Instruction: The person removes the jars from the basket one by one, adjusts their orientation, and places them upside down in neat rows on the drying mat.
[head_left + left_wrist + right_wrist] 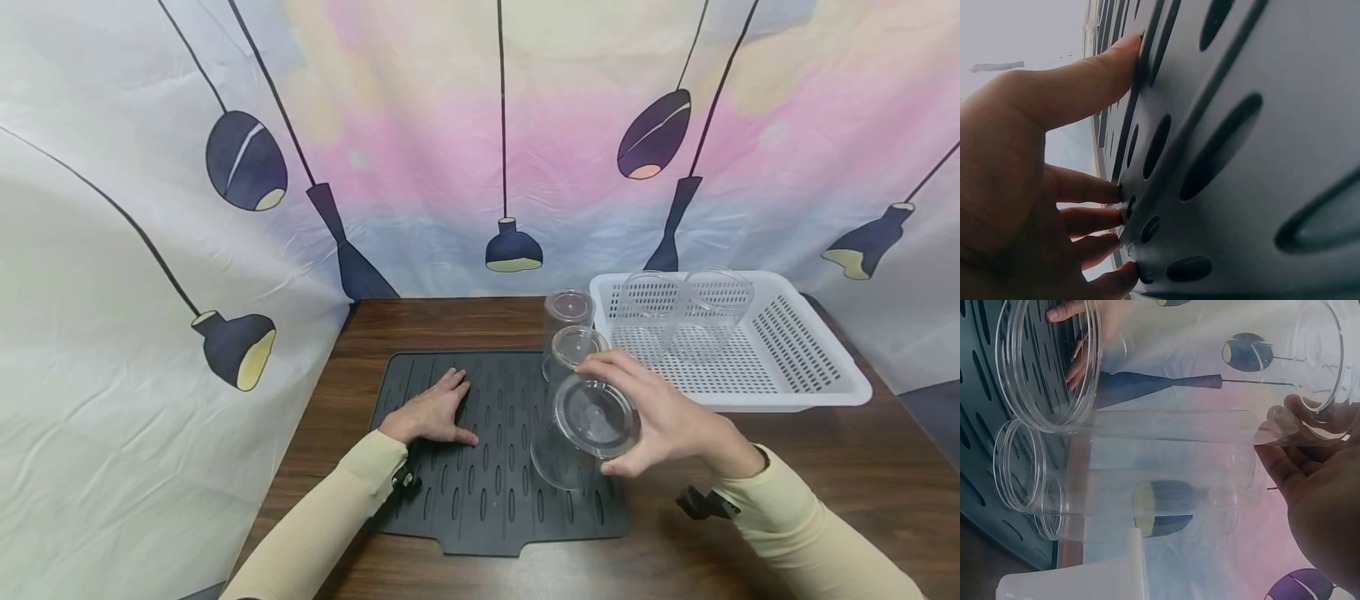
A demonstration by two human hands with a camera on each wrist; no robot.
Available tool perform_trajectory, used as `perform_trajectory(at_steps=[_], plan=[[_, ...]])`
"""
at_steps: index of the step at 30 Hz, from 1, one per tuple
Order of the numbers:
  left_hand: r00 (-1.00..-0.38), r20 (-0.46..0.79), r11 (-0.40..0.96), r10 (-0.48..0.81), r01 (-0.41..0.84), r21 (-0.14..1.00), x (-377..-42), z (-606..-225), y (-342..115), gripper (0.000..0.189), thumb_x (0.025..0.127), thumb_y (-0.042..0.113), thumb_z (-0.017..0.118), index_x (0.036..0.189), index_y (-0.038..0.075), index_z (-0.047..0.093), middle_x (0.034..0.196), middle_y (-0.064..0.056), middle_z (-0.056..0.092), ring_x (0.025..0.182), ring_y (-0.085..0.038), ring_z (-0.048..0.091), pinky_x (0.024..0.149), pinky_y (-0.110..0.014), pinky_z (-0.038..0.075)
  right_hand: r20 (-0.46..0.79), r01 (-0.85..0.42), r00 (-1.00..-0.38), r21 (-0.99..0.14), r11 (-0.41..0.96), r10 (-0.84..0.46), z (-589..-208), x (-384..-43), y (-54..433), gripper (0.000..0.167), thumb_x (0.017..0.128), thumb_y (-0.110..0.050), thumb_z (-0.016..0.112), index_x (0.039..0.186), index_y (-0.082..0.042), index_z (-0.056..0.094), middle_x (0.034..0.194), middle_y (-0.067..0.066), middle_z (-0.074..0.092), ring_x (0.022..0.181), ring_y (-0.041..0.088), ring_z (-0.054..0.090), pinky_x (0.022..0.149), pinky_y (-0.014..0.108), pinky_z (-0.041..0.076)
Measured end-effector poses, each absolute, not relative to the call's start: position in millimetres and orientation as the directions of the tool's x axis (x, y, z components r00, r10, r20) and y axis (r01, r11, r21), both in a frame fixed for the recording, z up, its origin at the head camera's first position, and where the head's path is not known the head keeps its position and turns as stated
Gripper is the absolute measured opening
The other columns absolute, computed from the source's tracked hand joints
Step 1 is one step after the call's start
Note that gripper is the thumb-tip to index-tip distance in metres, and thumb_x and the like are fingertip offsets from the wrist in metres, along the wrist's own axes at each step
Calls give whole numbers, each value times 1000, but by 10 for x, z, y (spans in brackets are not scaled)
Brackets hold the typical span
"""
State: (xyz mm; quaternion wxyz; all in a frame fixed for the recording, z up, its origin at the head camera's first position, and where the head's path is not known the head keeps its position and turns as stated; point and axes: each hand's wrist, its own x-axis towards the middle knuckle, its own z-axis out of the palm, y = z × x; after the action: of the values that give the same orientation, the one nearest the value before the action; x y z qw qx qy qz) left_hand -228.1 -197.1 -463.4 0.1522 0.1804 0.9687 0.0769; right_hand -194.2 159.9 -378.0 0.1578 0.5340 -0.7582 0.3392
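My right hand [663, 417] grips a large clear drinking glass [596, 417] near its base, thumb on the near side and fingers on the far side. The glass is upside down, its open rim right at the dark grey drying mat [487, 504]. In the right wrist view, the base of the glass [1316, 350] is beside my curled fingers. Palm down, my left hand [431, 414] lies on the left part of the mat with its fingers spread; the left wrist view has the fingertips touching the ridged surface. Two more upturned glasses, a far one [568, 310] and a nearer one [579, 342], stand behind the held glass.
A white perforated plastic basket [813, 398] stands at the back right of the wooden table [810, 467]. It contains two clear glasses, one left [648, 304] and one right [718, 304]. A curtain [442, 167] printed with lamps hangs behind the table.
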Motion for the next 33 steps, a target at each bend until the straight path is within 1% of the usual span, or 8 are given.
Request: perform_trajectory(at_steps=[7, 11, 15, 18, 21, 24, 33], plan=[[-888, -270, 923, 373, 326, 203, -2275, -4630, -1968, 102, 76, 58, 76, 152, 5, 33, 163, -13, 16, 151, -29, 9, 115, -53, 29, 617, -922, -375, -323, 211, -692, -3805, -1933, 1598, 107, 52, -54, 89, 135, 1, 52, 131, 8, 52, 115, 17, 52, 90, 39, 53], [-885, -270, 920, 381, 333, 206, -2269, -4635, -1970, 102, 76, 58, 76, 152, 5, 32, 163, -13, 16, 151, -30, 8, 115, -53, 28, 620, -927, -365, -314, 207, -695, -3823, -1929, 1597, 107, 53, -56, 88, 136, 2, 52, 131, 9, 52, 117, 18, 51, 90, 39, 52], [-883, -268, 918, 385, 338, 207, -2270, -4635, -1969, 102, 77, 58, 76, 152, 5, 32, 163, -14, 16, 151, -30, 8, 116, -52, 28, 623, -932, -354, -300, 205, -697, -3832, -1921, 1598, 105, 55, -57, 88, 135, 1, 53, 131, 10, 53, 118, 18, 50, 90, 35, 51], [-881, -274, 918, 387, 341, 202, -2272, -4630, -1966, 102, 77, 58, 75, 152, 4, 31, 163, -14, 15, 151, -30, 8, 116, -51, 27, 620, -931, -357, -295, 214, -698, -3836, -1907, 1600, 105, 53, -54, 89, 135, 1, 54, 132, 9, 53, 117, 17, 50, 90, 32, 50], [-877, -279, 917, 391, 343, 205, -2274, -4624, -1967, 102, 77, 57, 75, 152, 4, 31, 163, -15, 15, 151, -31, 8, 116, -51, 27, 617, -930, -364, -286, 232, -698, -3847, -1890, 1606, 105, 53, -54, 89, 135, 0, 55, 132, 8, 53, 116, 16, 51, 90, 31, 50], [-874, -288, 916, 392, 343, 206, -2277, -4621, -1968, 102, 78, 57, 75, 153, 4, 31, 163, -15, 14, 151, -31, 7, 116, -50, 27, 615, -929, -367, -283, 239, -698, -3864, -1880, 1612, 104, 55, -56, 88, 136, 0, 54, 133, 7, 53, 117, 17, 51, 90, 33, 51], [-875, -289, 917, 389, 338, 210, -2280, -4624, -1971, 103, 78, 57, 75, 153, 4, 29, 163, -14, 13, 152, -30, 6, 117, -50, 26, 609, -931, -363, -269, 247, -705, -3935, -1869, 1616, 103, 58, -56, 87, 137, -1, 54, 133, 7, 53, 118, 17, 48, 90, 28, 47]])
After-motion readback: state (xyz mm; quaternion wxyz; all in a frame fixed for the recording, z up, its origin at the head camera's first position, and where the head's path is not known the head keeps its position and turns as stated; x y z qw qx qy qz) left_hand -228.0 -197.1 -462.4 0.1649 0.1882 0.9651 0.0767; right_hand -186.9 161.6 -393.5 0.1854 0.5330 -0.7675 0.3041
